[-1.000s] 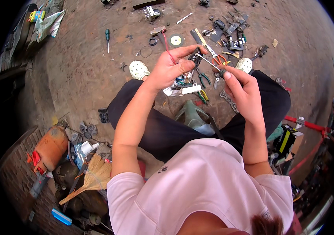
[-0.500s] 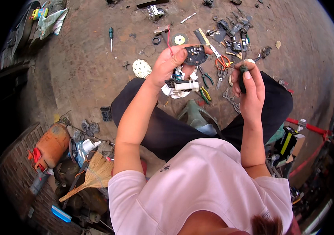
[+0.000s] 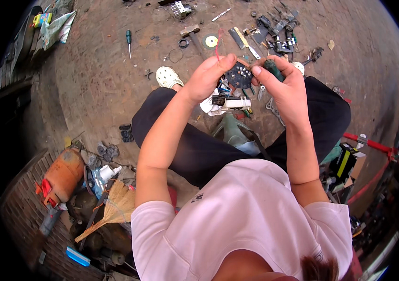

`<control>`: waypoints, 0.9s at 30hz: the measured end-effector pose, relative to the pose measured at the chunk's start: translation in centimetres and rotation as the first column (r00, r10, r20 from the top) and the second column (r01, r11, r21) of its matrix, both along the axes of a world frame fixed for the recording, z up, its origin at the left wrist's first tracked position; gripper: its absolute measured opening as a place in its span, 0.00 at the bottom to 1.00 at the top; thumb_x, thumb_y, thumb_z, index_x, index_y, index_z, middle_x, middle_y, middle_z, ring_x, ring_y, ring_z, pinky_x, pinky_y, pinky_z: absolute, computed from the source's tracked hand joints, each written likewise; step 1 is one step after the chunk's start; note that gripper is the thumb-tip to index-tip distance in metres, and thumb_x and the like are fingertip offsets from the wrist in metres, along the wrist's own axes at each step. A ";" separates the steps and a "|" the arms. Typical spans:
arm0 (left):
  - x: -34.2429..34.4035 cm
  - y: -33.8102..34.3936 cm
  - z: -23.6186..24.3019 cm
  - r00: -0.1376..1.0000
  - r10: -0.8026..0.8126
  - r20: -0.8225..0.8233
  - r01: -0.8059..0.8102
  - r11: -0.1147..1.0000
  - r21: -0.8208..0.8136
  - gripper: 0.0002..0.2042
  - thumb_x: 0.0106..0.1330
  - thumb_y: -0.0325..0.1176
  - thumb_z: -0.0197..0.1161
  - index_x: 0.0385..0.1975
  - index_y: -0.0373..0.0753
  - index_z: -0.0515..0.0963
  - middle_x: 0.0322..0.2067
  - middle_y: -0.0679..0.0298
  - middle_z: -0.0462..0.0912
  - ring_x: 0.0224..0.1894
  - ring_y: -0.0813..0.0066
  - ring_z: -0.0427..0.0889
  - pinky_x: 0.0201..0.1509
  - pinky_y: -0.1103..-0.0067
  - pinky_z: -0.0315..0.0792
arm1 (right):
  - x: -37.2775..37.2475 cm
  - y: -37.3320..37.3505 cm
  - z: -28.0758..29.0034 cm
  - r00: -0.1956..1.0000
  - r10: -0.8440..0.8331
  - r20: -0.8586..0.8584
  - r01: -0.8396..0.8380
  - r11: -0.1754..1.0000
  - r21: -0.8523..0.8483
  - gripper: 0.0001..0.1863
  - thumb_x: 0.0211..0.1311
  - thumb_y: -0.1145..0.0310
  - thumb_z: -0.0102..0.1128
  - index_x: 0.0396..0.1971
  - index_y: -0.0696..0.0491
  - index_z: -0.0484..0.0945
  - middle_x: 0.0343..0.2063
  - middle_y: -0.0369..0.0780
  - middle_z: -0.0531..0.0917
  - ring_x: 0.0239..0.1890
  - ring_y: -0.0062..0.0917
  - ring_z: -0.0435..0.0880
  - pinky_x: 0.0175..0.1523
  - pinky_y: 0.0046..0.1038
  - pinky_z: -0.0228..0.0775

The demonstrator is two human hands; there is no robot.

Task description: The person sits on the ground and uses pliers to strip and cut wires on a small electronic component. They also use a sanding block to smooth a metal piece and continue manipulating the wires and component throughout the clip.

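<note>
Between my thumb and fingers, my left hand grips a black plate dotted with small metal contacts. A thin red wire rises beside that hand. My right hand is closed round the dark green handle of a screwdriver, close to the plate's right edge; its tip is hard to make out. Below the plate sits a black-and-white plastic part, with wires and a white cloth around it. Whether wires join the part to the plate I cannot tell.
On the floor ahead lie a hammer, a yellow-centred disc, a cleaver-like blade, another screwdriver and several dark machine parts. A straw broom and a rusty orange cylinder stand at left, red metal bars at right.
My right hand has moved left and up to the plate, tilting the screwdriver from upright toward it. My left hand has shifted slightly right with the plate.
</note>
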State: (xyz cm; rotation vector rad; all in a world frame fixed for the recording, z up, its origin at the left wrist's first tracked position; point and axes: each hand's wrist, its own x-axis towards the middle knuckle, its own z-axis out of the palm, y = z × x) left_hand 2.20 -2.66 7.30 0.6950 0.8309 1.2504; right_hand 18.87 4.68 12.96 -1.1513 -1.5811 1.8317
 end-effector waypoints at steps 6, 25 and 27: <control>-0.3 0.2 -0.3 0.993 -0.050 -0.105 0.048 0.999 -0.024 0.29 0.70 0.56 0.43 0.43 0.31 0.76 0.25 0.60 0.82 0.23 0.79 0.78 0.26 0.84 0.70 | -0.1 -0.5 0.8 0.998 0.050 0.029 -0.048 0.996 -0.081 0.10 0.55 0.68 0.65 0.31 0.60 0.80 0.23 0.33 0.81 0.28 0.11 0.75 0.34 0.14 0.64; 0.4 0.2 0.5 0.967 0.254 0.003 -0.247 0.940 0.237 0.33 0.49 0.35 0.73 0.56 0.31 0.68 0.40 0.64 0.80 0.26 0.87 0.76 0.33 0.88 0.69 | -2.1 -2.2 0.6 0.897 -0.305 -0.318 0.005 0.729 -0.684 0.09 0.64 0.65 0.55 0.28 0.53 0.69 0.18 0.29 0.70 0.14 0.06 0.57 0.17 0.12 0.46; 0.1 0.0 0.2 0.966 0.254 0.040 -0.255 0.930 0.265 0.31 0.54 0.43 0.70 0.53 0.29 0.69 0.28 0.68 0.77 0.22 0.87 0.72 0.28 0.87 0.65 | -2.2 -2.5 0.9 0.923 -0.240 -0.300 0.018 0.807 -0.591 0.10 0.66 0.63 0.54 0.33 0.55 0.69 0.19 0.30 0.70 0.15 0.07 0.57 0.19 0.12 0.47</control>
